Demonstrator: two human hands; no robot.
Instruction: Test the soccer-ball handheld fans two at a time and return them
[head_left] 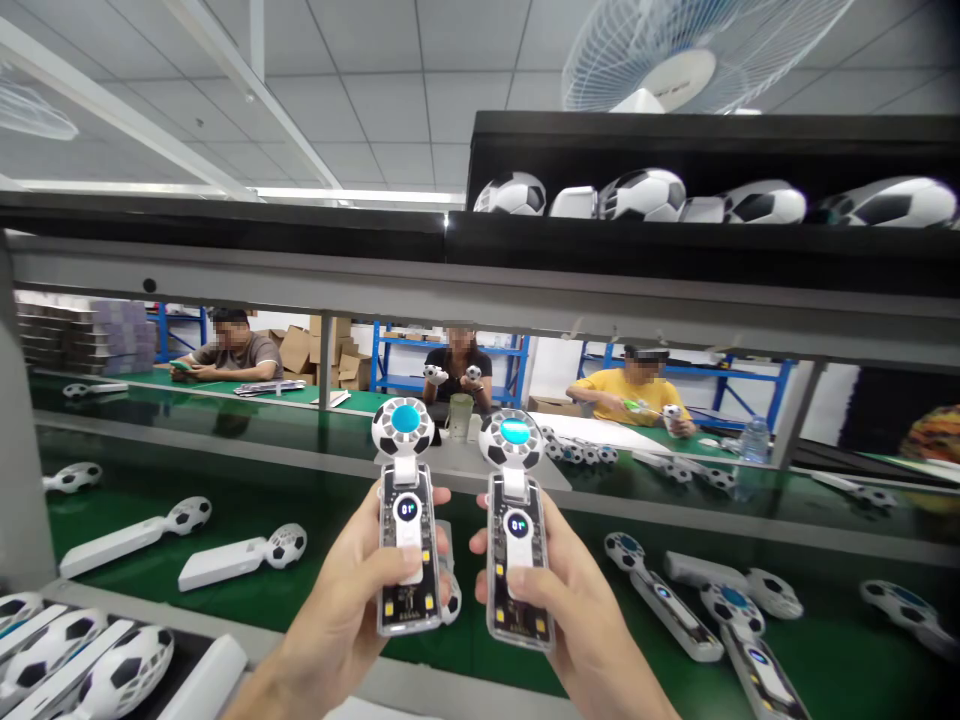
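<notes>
My left hand (356, 580) is wrapped round a handheld fan (409, 600) with a soccer-ball head and a clear body that shows its circuit board. My right hand (577, 590) grips a matching soccer-ball fan (519, 620) beside it. Both are held upright, a small gap apart, their blue-centred heads facing me. Each thumb presses on the white strip below a round display that reads about "01". The right fan's blue centre looks brighter than the left one's. Behind my hands, another soccer-ball piece is partly hidden.
Several more fans (660, 600) lie on the green conveyor belt (300, 640) to both sides. A tray of fans (90, 660) stands at lower left. Overhead runs a shelf (300, 270) with a black bin of fans (645, 195). Across the belt sit co-workers (637, 395), some holding fans.
</notes>
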